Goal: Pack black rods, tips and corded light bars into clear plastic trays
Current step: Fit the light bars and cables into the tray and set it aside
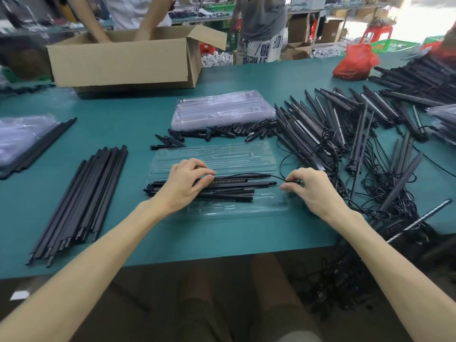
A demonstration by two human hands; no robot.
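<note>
Seating a light bar [230, 180] in the part-filled tray [217, 154], left fingers [208, 177] clamped on it, right fingers [286, 186] pinching its cord [259, 174], heaps [333, 124] unpacked upper right

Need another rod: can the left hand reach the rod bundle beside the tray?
Probably yes: the rod bundle lies uncovered beside the left hand, bare table between, though that hand now grips a light bar.

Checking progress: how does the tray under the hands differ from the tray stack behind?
The tray under the hands is single and loaded with black parts; the tray stack is several deep and looks unloaded. The left hand holds a light bar in it; no hand touches the tray stack. Both are clear plastic.
</note>
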